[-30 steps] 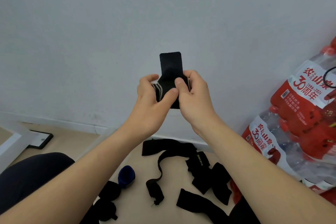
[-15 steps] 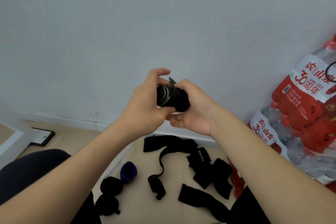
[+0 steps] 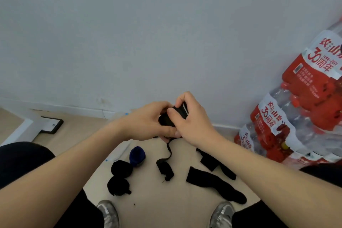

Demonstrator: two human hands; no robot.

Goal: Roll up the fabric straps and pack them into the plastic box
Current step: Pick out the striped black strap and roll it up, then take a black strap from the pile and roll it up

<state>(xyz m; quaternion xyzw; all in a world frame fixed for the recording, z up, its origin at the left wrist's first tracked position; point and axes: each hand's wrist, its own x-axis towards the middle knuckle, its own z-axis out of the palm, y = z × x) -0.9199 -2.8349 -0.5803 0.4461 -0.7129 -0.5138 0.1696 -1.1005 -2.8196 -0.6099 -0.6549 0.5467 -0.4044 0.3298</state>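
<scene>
Left hand: the left hand (image 3: pixel 148 120) comes in from the left; its fingers are curled tight round the rolled strap (image 3: pixel 167 119), fingertips tucked in underneath
Right hand: the right hand (image 3: pixel 192 122) clamps on from the right; fingers are bent over the top of the roll, thumb pressed across its front; both hands have a firm hold
Rolled strap: black, with white stripes peeking out at its right end under the right fingers; held up off the floor (image 3: pixel 166 200) between the two hands, in front of the base of the wall (image 3: pixel 166 33)
Thin strap: a narrow black band (image 3: pixel 169 152) runs from just below the hands down to a bunched black end on the floor; whether it joins the held roll, I cannot tell
Finished rolls: a blue roll (image 3: pixel 137 156) and two black rolls (image 3: pixel 121 167) sit on the floor left of centre; the blue one touches the upper black one; the two black ones are just beside each other
Loose straps: a long flat strap (image 3: pixel 214 185) lies right of centre; a second loose strap (image 3: pixel 207 161) is partly hidden under the right forearm
Right edge: bottled water packs (image 3: pixel 305 107) with red labels, stacked against the wall
Bottom edge: two grey shoes (image 3: pixel 109 213) on the floor; dark trousers on either side
</scene>
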